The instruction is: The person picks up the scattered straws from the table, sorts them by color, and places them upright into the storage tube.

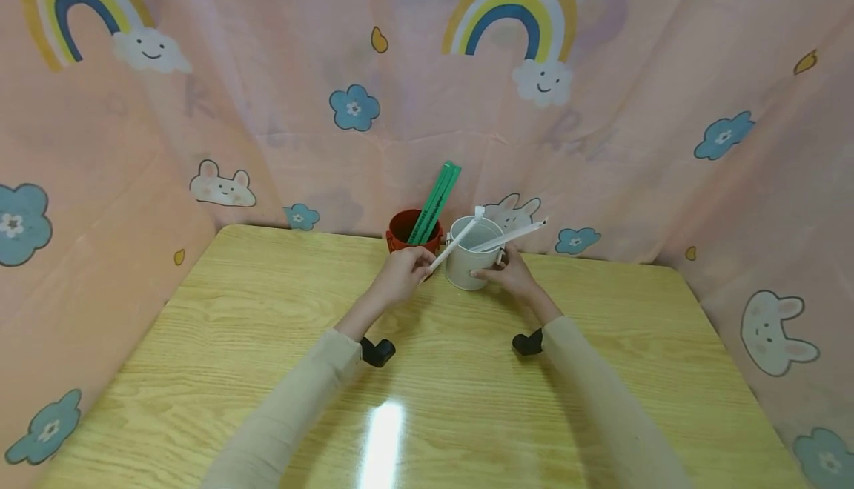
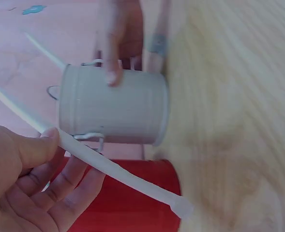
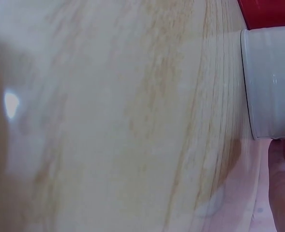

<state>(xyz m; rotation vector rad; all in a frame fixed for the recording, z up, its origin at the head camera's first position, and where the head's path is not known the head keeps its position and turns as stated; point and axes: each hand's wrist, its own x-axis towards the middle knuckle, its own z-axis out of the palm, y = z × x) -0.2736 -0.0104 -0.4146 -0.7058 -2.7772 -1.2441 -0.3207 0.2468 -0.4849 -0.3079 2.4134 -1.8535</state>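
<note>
My left hand point(image 1: 399, 275) pinches a slim white stick point(image 2: 118, 175) between thumb and fingers. The stick slants, and its upper end overlaps the mouth of a small white metal bucket point(image 1: 463, 270) in the head view. With thumb on the front and fingers around the side, my right hand point(image 1: 517, 275) grips that bucket, which stands upright on the table. A second white stick point(image 1: 520, 233) with a dark tip leans inside it and pokes out to the right. Close on the left stands a red bucket point(image 1: 395, 241), partly hidden behind my left hand, holding green ruler-like strips point(image 1: 437, 200).
A wood-grain table point(image 1: 460, 400) extends in front of the buckets, with a bright light reflection. Behind and beside it hangs a pink curtain point(image 1: 287, 89) printed with rainbows, flowers and rabbits. Black mounts point(image 1: 378, 353) are worn at both wrists.
</note>
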